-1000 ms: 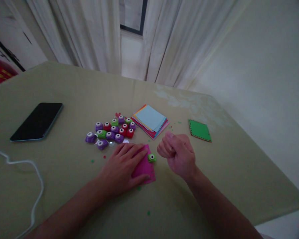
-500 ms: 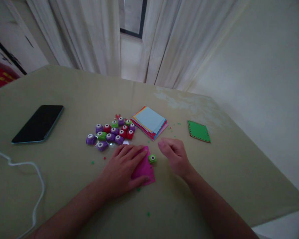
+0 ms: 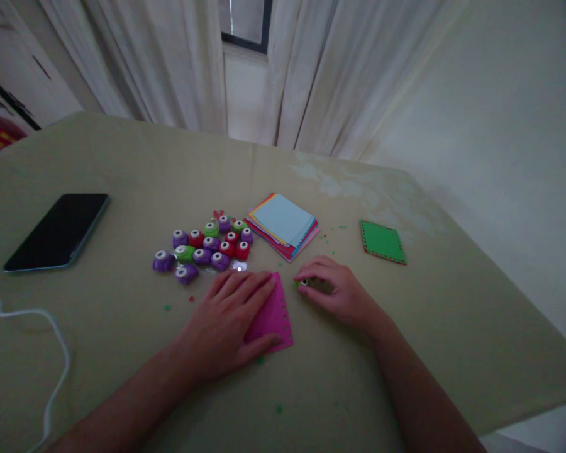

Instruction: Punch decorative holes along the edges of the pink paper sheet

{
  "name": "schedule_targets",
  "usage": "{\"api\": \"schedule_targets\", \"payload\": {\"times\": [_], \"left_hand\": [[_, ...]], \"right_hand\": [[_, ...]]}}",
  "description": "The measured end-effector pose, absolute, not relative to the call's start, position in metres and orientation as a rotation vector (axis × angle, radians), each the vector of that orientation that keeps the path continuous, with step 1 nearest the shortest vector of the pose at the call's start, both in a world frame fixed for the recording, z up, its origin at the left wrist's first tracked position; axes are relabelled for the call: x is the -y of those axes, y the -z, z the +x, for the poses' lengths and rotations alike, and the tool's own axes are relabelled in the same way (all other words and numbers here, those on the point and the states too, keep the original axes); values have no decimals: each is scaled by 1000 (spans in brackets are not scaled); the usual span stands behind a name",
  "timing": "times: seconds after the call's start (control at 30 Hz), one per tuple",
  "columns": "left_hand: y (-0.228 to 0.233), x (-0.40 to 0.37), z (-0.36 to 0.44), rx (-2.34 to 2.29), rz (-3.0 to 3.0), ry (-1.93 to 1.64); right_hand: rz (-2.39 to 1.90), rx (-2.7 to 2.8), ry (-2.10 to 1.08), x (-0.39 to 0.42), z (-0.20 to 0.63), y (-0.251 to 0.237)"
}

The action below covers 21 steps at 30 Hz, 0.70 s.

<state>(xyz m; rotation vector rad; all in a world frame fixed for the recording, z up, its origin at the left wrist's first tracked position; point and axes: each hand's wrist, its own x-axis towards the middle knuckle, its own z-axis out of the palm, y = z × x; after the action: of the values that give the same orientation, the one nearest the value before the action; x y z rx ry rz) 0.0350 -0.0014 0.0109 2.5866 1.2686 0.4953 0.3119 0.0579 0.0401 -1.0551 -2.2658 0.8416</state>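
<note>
My left hand (image 3: 226,321) lies flat on a pink paper square (image 3: 274,313), pressing it to the olive tablecloth (image 3: 122,163). The paper's right edge shows a row of small punched holes. My right hand (image 3: 336,290) rests just right of the paper, its fingers closed around a small green craft punch (image 3: 304,283), which peeks out at the fingertips. A cluster of several purple, red and green punches (image 3: 202,246) sits beyond my left hand.
A stack of coloured paper squares (image 3: 283,224) lies behind the hands. A green paper square (image 3: 383,241) with a punched border sits at the right. A dark phone (image 3: 56,230) and a white cable (image 3: 33,327) lie at the left. Paper dots are scattered about.
My right hand came down from a raised fist and closed on the green punch, drawing it off the pink paper's edge to the right. My left hand stayed put.
</note>
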Motion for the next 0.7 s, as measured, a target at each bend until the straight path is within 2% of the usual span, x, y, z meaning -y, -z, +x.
{"api": "schedule_targets", "payload": {"times": [0.27, 0.5, 0.57, 0.7], "left_hand": [[-11, 4, 36, -1264, 2614, -493], [-10, 12, 43, -1183, 2576, -436], [-9, 12, 45, -1169, 2575, -435], [-10, 11, 47, -1126, 2585, -463]], "right_hand": [[-1379, 2031, -599, -77, 342, -27], [-1355, 1891, -57, -74, 322, -20], [-1258, 1925, -53, -68, 303, -24], [-1048, 2169, -323, -65, 252, -34]]}}
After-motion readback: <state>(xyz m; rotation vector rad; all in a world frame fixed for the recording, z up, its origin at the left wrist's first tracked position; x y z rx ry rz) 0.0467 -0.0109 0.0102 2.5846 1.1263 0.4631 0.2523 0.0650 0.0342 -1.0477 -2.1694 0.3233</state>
